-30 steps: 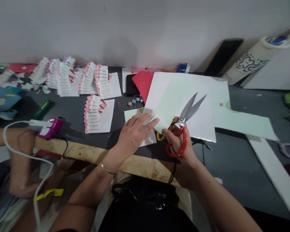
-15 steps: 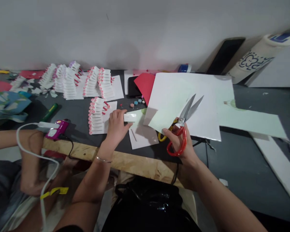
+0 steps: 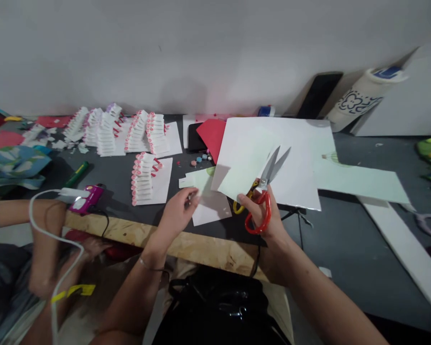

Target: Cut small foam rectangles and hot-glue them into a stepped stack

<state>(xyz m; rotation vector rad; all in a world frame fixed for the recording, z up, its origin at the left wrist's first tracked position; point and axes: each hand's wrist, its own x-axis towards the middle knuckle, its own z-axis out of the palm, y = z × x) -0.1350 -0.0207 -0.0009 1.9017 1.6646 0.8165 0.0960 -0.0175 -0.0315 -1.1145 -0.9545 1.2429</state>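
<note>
My right hand (image 3: 264, 211) holds red-handled scissors (image 3: 258, 218), blades apart and pointing up over the large white sheet (image 3: 290, 163). Its thumb lies near the corner of a pale green paper (image 3: 233, 177). Fingers curled together, my left hand (image 3: 179, 211) is over the left edge of a small white sheet (image 3: 211, 211); what it grips, if anything, is too small to make out. Just above it lies a small white piece (image 3: 186, 182). Yellow-handled scissors (image 3: 238, 207) are partly hidden beside my right hand.
Rows of white strips with pink ends (image 3: 141, 179) lie left on the dark table (image 3: 111, 177). A purple device (image 3: 87, 199) with a white cable sits near the wooden edge. Behind are a red paper (image 3: 212, 136) and a patterned cylinder (image 3: 359, 98). Another person's arm (image 3: 45, 230) is at left.
My left hand has let go of the small white piece and moved down and right, over the small sheet. My right hand still holds the scissors. The view has shifted slightly.
</note>
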